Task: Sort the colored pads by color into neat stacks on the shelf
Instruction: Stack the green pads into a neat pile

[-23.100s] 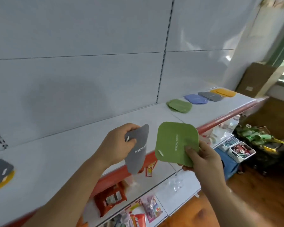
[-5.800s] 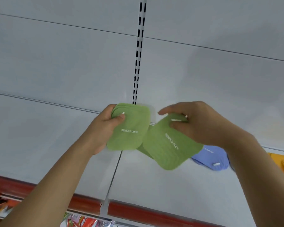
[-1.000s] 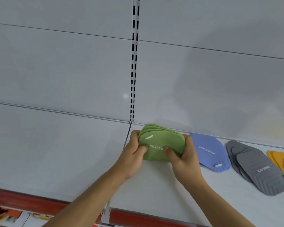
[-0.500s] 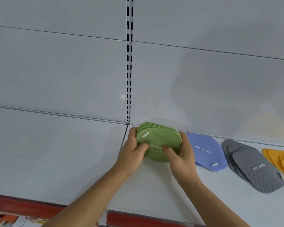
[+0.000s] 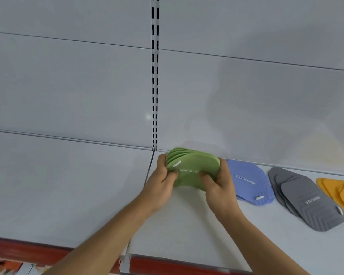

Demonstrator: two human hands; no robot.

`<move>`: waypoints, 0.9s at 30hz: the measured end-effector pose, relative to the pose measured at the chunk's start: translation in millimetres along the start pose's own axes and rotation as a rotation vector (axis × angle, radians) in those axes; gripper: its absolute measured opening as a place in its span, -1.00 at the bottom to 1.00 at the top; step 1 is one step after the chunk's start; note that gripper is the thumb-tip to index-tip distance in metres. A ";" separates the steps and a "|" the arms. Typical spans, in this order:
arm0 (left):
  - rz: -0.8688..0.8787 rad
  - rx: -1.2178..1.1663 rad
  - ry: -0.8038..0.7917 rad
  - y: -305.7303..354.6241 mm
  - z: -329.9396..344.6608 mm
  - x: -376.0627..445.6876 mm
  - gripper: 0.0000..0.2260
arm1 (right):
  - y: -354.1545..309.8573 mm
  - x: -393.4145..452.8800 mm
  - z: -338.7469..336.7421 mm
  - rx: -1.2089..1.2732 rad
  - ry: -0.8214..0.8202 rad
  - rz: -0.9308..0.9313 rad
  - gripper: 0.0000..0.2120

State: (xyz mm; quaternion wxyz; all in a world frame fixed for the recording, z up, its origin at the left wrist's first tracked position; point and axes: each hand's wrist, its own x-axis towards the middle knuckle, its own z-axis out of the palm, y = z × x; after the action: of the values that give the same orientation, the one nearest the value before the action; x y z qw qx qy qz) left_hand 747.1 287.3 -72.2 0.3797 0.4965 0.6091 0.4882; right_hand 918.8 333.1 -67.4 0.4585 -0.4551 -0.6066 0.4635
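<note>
A white metal shelf [image 5: 68, 195] with a red front edge [image 5: 167, 264] carried four groups of flat, rounded, ribbed pads in a row along its back edge. From left to right these were a stack of green pads [image 5: 195, 165], a stack of blue pads [image 5: 248, 181], a stack of grey pads [image 5: 306, 197] and a stack of orange pads [image 5: 338, 191], the last cut off by the right border of the view.

The green stack showed about six fanned edges at its upper left; an exact count could not be made. The blue stack showed at least two layers, the grey about four, the orange about three. White lettering reading REMOVE ODOR marked the top green, blue and grey pads.

The green stack sat just right of the slotted white upright [image 5: 155, 76] of the back panel and just beside the blue stack. The left hand [image 5: 161, 185] gripped its left side, thumb curled over the top pad and fingers hidden behind. The right hand [image 5: 218, 187] gripped its right side likewise, thumb on top. Both forearms rose from the lower border and converged on the stack. Whether the stack's underside touched the shelf could not be told.
</note>
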 end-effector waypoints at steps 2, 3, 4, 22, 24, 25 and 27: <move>-0.021 0.056 -0.041 7.5 -8.9 8.8 -0.71 | -4.0 6.8 -2.3 -0.016 -0.011 0.001 -0.67; -0.034 0.077 -0.053 9.8 -13.8 14.0 -0.70 | -5.4 9.9 -2.4 -0.022 -0.023 0.005 -0.68; -0.047 0.093 -0.061 11.6 -18.1 18.3 -0.68 | -5.7 12.1 -1.4 -0.022 -0.035 0.011 -0.69; -0.119 -0.025 -0.039 1.9 -17.1 15.7 -0.60 | 7.1 15.2 0.5 -0.141 -0.057 0.052 -0.68; -0.177 0.029 -0.035 4.1 -22.5 23.9 -0.59 | 3.1 23.6 -5.3 -0.290 -0.069 0.056 -0.80; -0.208 0.051 -0.034 4.9 -24.7 28.1 -0.59 | 0.6 27.9 -6.7 -0.346 -0.074 0.077 -0.84; -0.267 0.101 -0.035 3.5 -28.3 36.4 -0.64 | -3.1 36.4 -6.1 -0.421 -0.088 0.131 -0.86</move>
State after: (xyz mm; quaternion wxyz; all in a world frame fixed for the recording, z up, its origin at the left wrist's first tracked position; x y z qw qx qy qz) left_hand 713.1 316.7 -61.3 0.4264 0.4378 0.6869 0.3933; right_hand 918.4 369.1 -58.6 0.2955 -0.5585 -0.6785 0.3747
